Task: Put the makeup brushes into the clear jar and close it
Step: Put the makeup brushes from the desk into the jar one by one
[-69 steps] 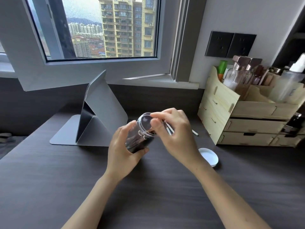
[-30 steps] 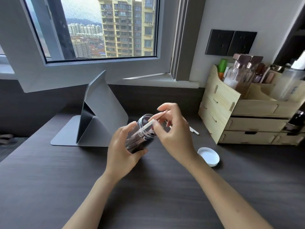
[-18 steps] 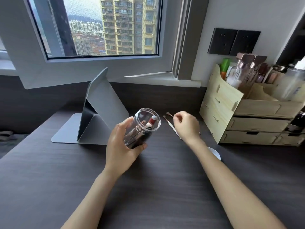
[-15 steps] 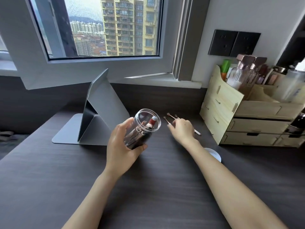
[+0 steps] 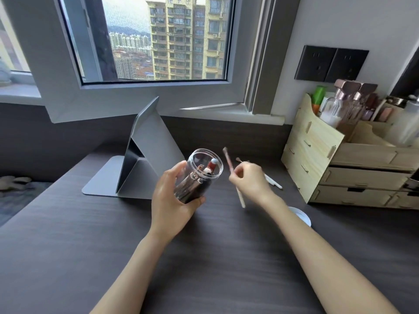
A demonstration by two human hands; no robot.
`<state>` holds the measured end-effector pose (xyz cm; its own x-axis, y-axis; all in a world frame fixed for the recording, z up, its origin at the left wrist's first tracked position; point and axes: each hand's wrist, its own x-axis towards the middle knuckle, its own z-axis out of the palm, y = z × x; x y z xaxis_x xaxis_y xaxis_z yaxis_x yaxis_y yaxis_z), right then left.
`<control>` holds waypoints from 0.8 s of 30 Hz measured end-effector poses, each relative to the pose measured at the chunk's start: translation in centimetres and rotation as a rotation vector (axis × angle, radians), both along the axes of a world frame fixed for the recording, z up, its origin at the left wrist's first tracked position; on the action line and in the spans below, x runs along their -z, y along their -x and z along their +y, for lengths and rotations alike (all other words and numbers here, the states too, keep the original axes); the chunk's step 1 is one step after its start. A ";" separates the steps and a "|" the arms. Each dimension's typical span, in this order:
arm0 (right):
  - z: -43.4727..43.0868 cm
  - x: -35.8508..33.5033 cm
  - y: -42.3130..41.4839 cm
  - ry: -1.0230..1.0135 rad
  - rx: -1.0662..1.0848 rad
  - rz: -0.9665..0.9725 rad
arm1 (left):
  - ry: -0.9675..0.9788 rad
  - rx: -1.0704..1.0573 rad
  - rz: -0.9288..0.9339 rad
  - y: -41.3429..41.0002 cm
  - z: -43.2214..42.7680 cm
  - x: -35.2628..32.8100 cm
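Head view, change: brush (image 5: 233,175) newly lifted off tabletop (image 5: 204,257), pinched in right hand (image 5: 250,181) fingers.
Left hand (image 5: 169,200): fingers wrapped round clear jar (image 5: 199,175).
Meaning: another insertion due; lid (image 5: 301,217) unused.

Daylit window (image 5: 165,39) above dark desk (image 5: 68,245), wooden organizer (image 5: 317,150).

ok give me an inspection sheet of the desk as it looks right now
surface: dark wood-grain desk
job's things: clear jar tilted, open, brushes inside; one brush lifted; more brushes on the desk; white lid on the desk, off the jar
clutter: grey stand; wooden organizer with bottles
grippers: left hand holds the jar; right hand pinches the lifted brush
cables: nothing seen
surroundings: window; black wall sockets
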<state>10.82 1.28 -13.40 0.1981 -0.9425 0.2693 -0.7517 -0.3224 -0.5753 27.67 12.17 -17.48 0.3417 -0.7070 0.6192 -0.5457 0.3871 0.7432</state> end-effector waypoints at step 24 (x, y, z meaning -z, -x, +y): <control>6.0 -4.4 3.9 0.059 -0.510 -0.551 | -0.023 0.073 -0.190 1.6 0.7 -0.4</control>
<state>6.88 7.24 -9.02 0.4279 -0.7511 0.5028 -0.1091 -0.5951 -0.7962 26.11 12.84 -17.07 0.1675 -0.7401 0.6513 -0.6480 0.4153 0.6385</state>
